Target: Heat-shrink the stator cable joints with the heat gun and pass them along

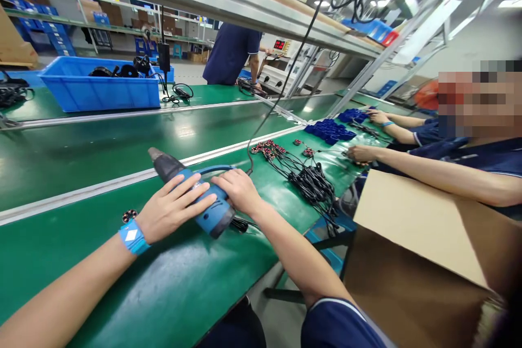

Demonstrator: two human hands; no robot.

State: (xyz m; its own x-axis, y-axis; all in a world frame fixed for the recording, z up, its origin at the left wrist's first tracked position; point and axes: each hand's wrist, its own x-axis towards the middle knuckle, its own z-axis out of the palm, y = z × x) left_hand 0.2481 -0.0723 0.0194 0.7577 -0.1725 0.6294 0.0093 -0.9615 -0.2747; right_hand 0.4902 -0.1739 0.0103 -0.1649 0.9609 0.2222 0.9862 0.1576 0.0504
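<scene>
A blue heat gun (216,212) with a dark nozzle lies slanted above the green bench, nozzle toward the upper left. My left hand (173,204) rests across its body, fingers straight and spread; the thumb is hidden. At the gun's right side, my right hand (238,190) is closed on it with bent fingers. A small round copper-and-black coil (129,216) sits behind my left wrist, which wears a blue band (134,236). Black wire ends (240,224) show partly beneath the gun.
Bundled black cables (314,182) with red-and-black coil ends (269,149) lie to the right, before dark blue pieces (330,131). Co-workers' hands (362,153) work beyond. An open cardboard box (416,223) stands at right. A blue bin (106,92) stands across the bench; a cord (281,95) hangs down.
</scene>
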